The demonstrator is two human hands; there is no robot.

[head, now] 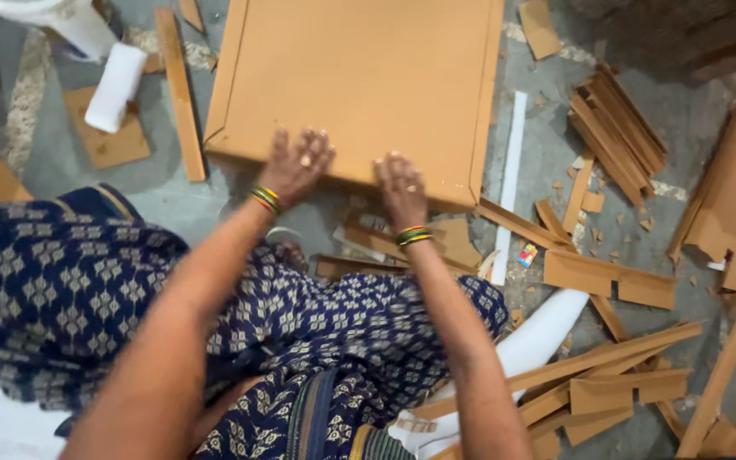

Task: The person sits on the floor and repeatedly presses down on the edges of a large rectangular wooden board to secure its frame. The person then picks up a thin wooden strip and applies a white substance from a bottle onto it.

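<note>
A large flat brown cardboard panel [359, 77] with folded edge strips lies on the grey floor in front of me. My left hand [297, 164] rests palm down on its near edge, fingers spread, a ring on one finger. My right hand [402, 189] presses on the same near edge a little to the right, also flat. Both wrists carry coloured bangles. Neither hand grips anything; they lie on top of the panel. My lap, covered in dark blue patterned cloth [87, 290], fills the lower left.
Cardboard strips and offcuts [615, 128] lie scattered at the right and lower right [606, 383]. A long narrow strip [179, 89] and a white foam block [116, 85] lie at the left. A white strip [511, 170] runs beside the panel's right edge.
</note>
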